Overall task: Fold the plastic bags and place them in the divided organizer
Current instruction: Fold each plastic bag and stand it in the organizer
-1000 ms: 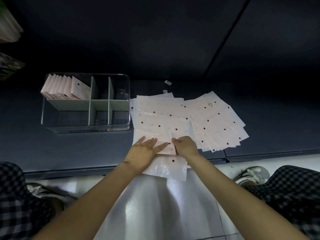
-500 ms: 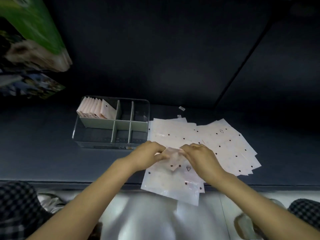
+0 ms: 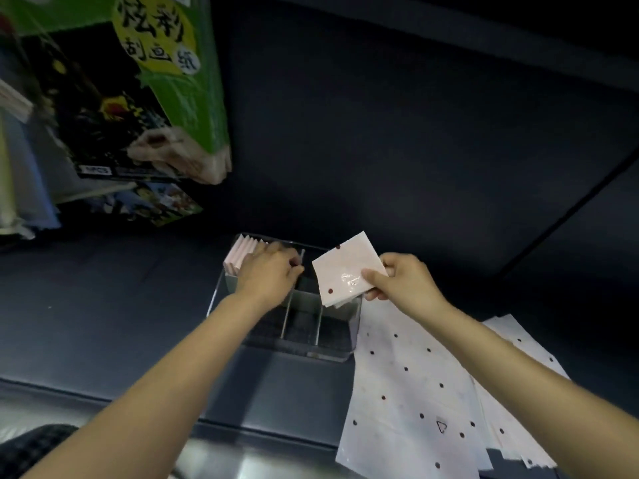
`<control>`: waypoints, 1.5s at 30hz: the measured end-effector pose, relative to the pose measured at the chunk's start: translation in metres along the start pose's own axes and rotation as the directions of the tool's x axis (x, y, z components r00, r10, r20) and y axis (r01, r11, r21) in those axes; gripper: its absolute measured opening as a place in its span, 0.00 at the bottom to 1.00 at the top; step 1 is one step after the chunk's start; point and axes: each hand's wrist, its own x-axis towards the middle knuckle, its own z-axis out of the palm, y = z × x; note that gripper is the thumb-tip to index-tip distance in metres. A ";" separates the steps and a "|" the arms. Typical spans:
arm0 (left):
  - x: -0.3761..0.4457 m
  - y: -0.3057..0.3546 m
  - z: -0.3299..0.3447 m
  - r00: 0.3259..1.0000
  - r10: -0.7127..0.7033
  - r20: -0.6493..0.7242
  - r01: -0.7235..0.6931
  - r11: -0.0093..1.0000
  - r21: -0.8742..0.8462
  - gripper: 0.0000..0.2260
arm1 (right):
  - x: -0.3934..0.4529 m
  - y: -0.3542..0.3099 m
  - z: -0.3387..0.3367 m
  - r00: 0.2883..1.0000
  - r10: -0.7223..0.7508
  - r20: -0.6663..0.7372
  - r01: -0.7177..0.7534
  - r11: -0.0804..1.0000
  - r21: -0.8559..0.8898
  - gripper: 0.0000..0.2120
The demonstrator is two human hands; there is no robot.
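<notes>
Right hand (image 3: 397, 276) pinches a folded bag (image 3: 345, 271) by its 3 o'clock edge, above the organizer (image 3: 332, 347). Target slot, judged: the stack of folded bags (image 3: 242, 252) at 9 o'clock from it. Left hand (image 3: 268, 271) is nearer, fingers curled against that stack, seemingly holding a gap. Unfolded bags (image 3: 408, 392) lie on the worktop at 5 o'clock.

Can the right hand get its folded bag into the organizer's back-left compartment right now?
Probably not directly: the left hand rests over the row of folded bags there, covering the opening. The right hand holds its folded bag above the organizer's right side.
</notes>
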 end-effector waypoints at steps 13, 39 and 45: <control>0.003 -0.046 0.046 0.976 -0.204 -0.078 0.210 0.974 0.080 0.15 | 0.099 -0.024 0.111 0.998 -0.007 -0.068 -0.034 0.815 -0.578 0.08; -0.022 -0.041 0.048 0.973 -0.131 -0.188 0.133 0.991 -0.001 0.12 | 0.036 0.035 0.094 0.968 -0.189 0.166 0.226 0.943 -0.243 0.17; -0.049 0.027 0.051 0.889 0.342 -0.303 -0.366 0.930 -0.025 0.05 | -0.073 0.139 0.015 0.989 -0.057 0.138 0.099 0.943 -0.319 0.17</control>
